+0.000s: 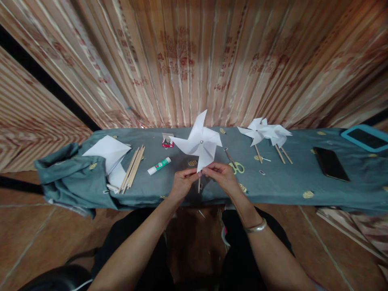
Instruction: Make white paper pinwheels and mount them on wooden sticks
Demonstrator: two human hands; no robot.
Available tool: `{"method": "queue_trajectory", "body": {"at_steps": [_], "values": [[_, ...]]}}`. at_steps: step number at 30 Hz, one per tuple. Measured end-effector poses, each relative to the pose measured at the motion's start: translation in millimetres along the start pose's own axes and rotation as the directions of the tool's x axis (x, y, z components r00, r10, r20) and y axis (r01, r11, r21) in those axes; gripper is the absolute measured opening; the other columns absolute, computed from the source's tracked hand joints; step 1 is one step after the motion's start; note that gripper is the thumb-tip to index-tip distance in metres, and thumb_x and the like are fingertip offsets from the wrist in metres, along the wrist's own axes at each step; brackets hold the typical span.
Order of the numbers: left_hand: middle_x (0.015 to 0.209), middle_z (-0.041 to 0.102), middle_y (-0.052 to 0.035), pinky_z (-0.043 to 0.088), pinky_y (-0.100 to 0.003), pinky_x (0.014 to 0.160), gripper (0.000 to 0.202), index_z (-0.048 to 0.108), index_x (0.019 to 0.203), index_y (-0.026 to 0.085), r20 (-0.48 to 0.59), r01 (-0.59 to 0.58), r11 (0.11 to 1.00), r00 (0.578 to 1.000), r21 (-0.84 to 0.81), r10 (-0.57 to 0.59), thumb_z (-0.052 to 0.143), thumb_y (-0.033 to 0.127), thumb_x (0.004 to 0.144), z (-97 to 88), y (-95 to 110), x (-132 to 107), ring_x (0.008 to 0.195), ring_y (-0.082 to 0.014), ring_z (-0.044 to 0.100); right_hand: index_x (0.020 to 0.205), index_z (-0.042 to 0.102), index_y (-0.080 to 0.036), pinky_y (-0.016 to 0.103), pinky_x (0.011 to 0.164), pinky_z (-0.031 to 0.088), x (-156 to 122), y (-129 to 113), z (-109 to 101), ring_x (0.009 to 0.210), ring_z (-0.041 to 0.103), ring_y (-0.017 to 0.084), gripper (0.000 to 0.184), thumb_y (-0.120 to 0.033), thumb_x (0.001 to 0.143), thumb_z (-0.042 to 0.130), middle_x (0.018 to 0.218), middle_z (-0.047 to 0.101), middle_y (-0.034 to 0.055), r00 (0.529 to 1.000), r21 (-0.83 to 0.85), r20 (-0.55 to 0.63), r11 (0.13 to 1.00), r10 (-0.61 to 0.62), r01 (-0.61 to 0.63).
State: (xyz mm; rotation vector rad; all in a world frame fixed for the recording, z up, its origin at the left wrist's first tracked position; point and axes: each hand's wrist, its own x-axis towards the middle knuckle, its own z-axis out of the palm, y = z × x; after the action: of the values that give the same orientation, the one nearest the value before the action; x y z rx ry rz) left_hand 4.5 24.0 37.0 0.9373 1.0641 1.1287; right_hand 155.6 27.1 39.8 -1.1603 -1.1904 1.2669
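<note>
A white paper pinwheel (199, 141) with a silver pin at its centre stands upright over the bench's front edge, on a thin wooden stick. My left hand (182, 182) and my right hand (220, 176) meet just below its lowest blade, fingers pinched together round the stick (199, 185). Both wrists come up from below; the right one wears a metal bangle.
The narrow bench wears a teal cloth (273, 186). On it lie white paper sheets (109, 152), several wooden sticks (132, 167), a glue stick (159, 165), a small red box (167, 141), green scissors (236, 165), finished pinwheels (265, 132), a black phone (330, 163) and a blue-cased tablet (365, 137).
</note>
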Motion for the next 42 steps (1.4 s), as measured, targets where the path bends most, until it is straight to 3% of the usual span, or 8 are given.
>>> {"method": "queue_trajectory", "body": {"at_steps": [5,10,21,24,26,30,33,42], "values": [[0.073,0.075,-0.0053,0.051,-0.032,0.077,0.035,0.078,0.073,0.018,-0.029,0.011,0.999,1.0,-0.047,-0.012,0.087,0.038,0.047,-2.9,4.2,0.1,0.071,-0.0187,0.066,0.072,0.071,-0.019,0.027,0.06,0.045,-4.7,5.8,0.0,0.063,0.06,0.016,0.026,-0.044,0.068,0.074,0.069,0.071,0.0029,0.996,-0.196,0.086,0.98,-0.017,0.033],[0.077,0.076,-0.0075,0.05,-0.03,0.072,0.037,0.078,0.075,0.017,-0.064,0.02,0.998,0.998,-0.061,-0.024,0.087,0.039,0.047,-5.0,5.5,2.6,0.069,-0.0172,0.065,0.069,0.071,-0.018,0.024,0.053,0.038,-9.5,15.8,4.7,0.054,0.053,0.012,0.025,-0.042,0.073,0.07,0.06,0.066,-0.0008,0.966,-0.363,0.252,0.931,0.048,0.048],[0.074,0.076,-0.0067,0.052,-0.032,0.075,0.035,0.078,0.075,0.017,-0.056,0.05,0.997,0.997,-0.059,-0.054,0.087,0.035,0.047,-4.3,0.1,-0.5,0.068,-0.0168,0.066,0.072,0.073,-0.019,0.025,0.055,0.038,-8.3,8.5,0.6,0.056,0.054,0.013,0.024,-0.042,0.074,0.069,0.063,0.067,0.0001,0.979,-0.338,0.206,0.939,0.003,0.068],[0.074,0.076,-0.0059,0.051,-0.03,0.071,0.031,0.078,0.073,0.019,-0.072,0.038,0.999,0.997,-0.012,-0.039,0.087,0.035,0.048,-7.3,-0.4,0.1,0.064,-0.0155,0.064,0.066,0.072,-0.019,0.026,0.053,0.039,-2.5,-4.2,-22.3,0.054,0.054,0.013,0.029,-0.048,0.07,0.071,0.062,0.068,0.0018,0.997,-0.274,0.067,0.96,-0.042,0.059],[0.074,0.076,-0.0059,0.051,-0.029,0.069,0.03,0.078,0.073,0.019,-0.069,0.041,0.999,0.997,0.015,-0.04,0.086,0.035,0.049,-8.7,-1.5,-0.1,0.063,-0.0155,0.064,0.057,0.068,-0.019,0.027,0.052,0.04,4.1,-11.0,-41.1,0.05,0.052,0.013,0.035,-0.053,0.069,0.07,0.058,0.067,0.0022,0.985,-0.207,-0.147,0.976,-0.092,0.06],[0.069,0.075,-0.0052,0.051,-0.029,0.065,0.028,0.078,0.069,0.02,-0.021,0.073,0.996,0.997,0.061,-0.072,0.086,0.034,0.046,-8.5,-6.9,-2.2,0.062,-0.0175,0.065,0.071,0.071,-0.021,0.029,0.061,0.047,18.5,-18.5,-66.2,0.062,0.059,0.016,0.032,-0.05,0.06,0.077,0.069,0.071,0.0029,0.864,-0.068,-0.47,0.983,-0.181,0.169],[0.068,0.075,-0.0045,0.051,-0.029,0.064,0.025,0.078,0.068,0.02,0.04,0.088,0.989,0.995,0.118,-0.093,0.084,0.033,0.048,-6.3,-10.9,-4.3,0.062,-0.018,0.065,0.08,0.073,-0.02,0.031,0.066,0.049,26.0,-21.1,-70.3,0.068,0.062,0.017,0.034,-0.048,0.06,0.078,0.075,0.073,0.0038,0.837,-0.075,-0.497,0.973,-0.227,0.219],[0.065,0.074,-0.0032,0.048,-0.026,0.063,0.027,0.078,0.068,0.019,0.036,0.11,0.984,0.993,0.141,-0.116,0.084,0.032,0.045,-2.3,-13.9,2.7,0.059,-0.0152,0.062,0.073,0.074,-0.018,0.025,0.05,0.037,26.5,-16.7,-73.5,0.05,0.046,0.01,0.027,-0.043,0.062,0.077,0.054,0.061,-0.0021,0.885,-0.131,-0.419,0.978,-0.204,0.163]]}}
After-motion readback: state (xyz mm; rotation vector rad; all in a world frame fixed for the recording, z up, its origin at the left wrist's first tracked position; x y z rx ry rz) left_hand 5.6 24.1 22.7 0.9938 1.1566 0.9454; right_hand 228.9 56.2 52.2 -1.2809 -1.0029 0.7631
